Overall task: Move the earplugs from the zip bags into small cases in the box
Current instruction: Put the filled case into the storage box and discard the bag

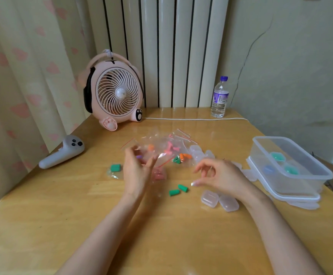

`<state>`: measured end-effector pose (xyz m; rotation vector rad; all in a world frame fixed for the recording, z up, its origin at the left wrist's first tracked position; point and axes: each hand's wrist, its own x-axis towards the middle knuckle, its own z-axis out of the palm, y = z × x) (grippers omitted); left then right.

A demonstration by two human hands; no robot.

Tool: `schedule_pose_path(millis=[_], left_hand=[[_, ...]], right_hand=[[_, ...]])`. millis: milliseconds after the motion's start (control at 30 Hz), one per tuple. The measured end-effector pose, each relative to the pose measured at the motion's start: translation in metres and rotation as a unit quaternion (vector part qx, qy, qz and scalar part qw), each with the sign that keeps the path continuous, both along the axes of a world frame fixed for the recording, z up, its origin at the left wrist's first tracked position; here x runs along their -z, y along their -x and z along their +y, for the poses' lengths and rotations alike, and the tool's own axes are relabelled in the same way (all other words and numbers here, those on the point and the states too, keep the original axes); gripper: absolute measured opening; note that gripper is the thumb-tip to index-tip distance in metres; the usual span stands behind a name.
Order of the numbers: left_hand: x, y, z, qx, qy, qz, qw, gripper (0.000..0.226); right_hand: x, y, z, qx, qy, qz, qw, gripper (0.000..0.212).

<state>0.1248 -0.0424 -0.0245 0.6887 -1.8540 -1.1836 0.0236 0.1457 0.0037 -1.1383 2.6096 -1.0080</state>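
The fingers (151, 162) of the left hand (138, 171) pinch a crinkly clear zip bag (162, 165). The right hand (221, 175) hovers with its fingers (202, 165) loosely curled, holding nothing. Two stubby green foam earplugs (178, 189) lie on the glossy wooden counter (62, 215) between the hands. Frosted rounded small cases (219, 200) sit just beneath the right wrist. The clear plastic box (320, 175) stands further right.

water bottle (219, 98) label purple w/ print, too blurred to read, no other legible text
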Motion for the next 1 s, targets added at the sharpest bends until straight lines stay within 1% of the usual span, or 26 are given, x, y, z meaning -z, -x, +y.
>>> schedule_pose_path(millis=[33,67,100,167,233,300,367,400,467,533,567,633,667,733,800,867,933,1000], left_hand=[[0.002,0.0,-0.005,-0.017,0.0,-0.022,1.0,0.058],[0.004,0.0,-0.008,-0.03,0.006,-0.034,0.999,0.065],[0.004,-0.001,-0.008,-0.038,0.018,-0.04,0.998,0.065],[0.003,-0.003,-0.005,-0.045,0.054,-0.035,0.997,0.052],[0.001,-0.003,-0.002,-0.046,0.08,-0.009,0.996,0.04],[-0.001,-0.003,0.001,-0.034,0.096,0.021,0.995,0.028],[-0.004,-0.002,0.004,0.021,0.102,0.031,0.994,0.019],[-0.004,-0.002,0.007,0.059,0.101,0.021,0.993,0.02],[-0.002,-0.002,0.011,0.127,0.128,-0.018,0.984,0.028],[0.002,-0.001,0.015,0.183,0.158,-0.043,0.969,0.033],[0.002,-0.001,0.017,0.218,0.153,-0.049,0.962,0.033],[0.002,-0.002,0.023,0.29,0.132,-0.07,0.945,0.036],[0.003,-0.003,0.026,0.307,0.134,-0.08,0.939,0.04],[0.005,-0.002,0.03,0.306,0.145,-0.074,0.938,0.047],[0.005,-0.003,0.033,0.287,0.143,-0.044,0.946,0.049],[0.003,-0.003,0.036,0.259,0.144,-0.019,0.955,0.046],[0.002,-0.004,0.038,0.243,0.143,-0.004,0.959,0.044],[0.002,-0.004,0.038,0.239,0.137,0.003,0.961,0.042]], right_hand=[[-0.001,-0.002,0.003,-0.015,-0.071,0.013,0.997,0.036],[-0.003,-0.003,0.005,-0.03,-0.13,0.021,0.991,0.041],[-0.004,-0.005,0.007,-0.043,-0.176,0.028,0.983,0.045],[-0.005,-0.006,0.008,-0.061,-0.224,0.034,0.972,0.05],[-0.004,-0.006,0.009,-0.065,-0.235,0.035,0.969,0.052],[-0.002,-0.004,0.009,-0.065,-0.227,0.039,0.971,0.048],[-0.001,-0.004,0.006,-0.053,-0.172,0.05,0.982,0.042],[-0.001,-0.005,0.004,-0.046,-0.118,0.048,0.991,0.04],[0.001,-0.009,-0.003,-0.043,0.01,0.009,0.999,0.038],[0.001,-0.016,-0.008,-0.058,0.109,-0.059,0.991,0.036],[0.002,-0.02,-0.01,-0.066,0.142,-0.086,0.984,0.034],[0.002,-0.023,-0.012,-0.071,0.178,-0.099,0.976,0.033],[0.001,-0.025,-0.013,-0.074,0.194,-0.102,0.973,0.034],[0.0,-0.026,-0.013,-0.084,0.223,-0.123,0.963,0.035],[0.001,-0.026,-0.014,-0.093,0.24,-0.148,0.955,0.028],[0.003,-0.026,-0.017,-0.106,0.254,-0.164,0.947,0.023],[0.005,-0.025,-0.018,-0.109,0.261,-0.17,0.944,0.026],[0.004,-0.025,-0.018,-0.115,0.267,-0.191,0.938,0.024]])
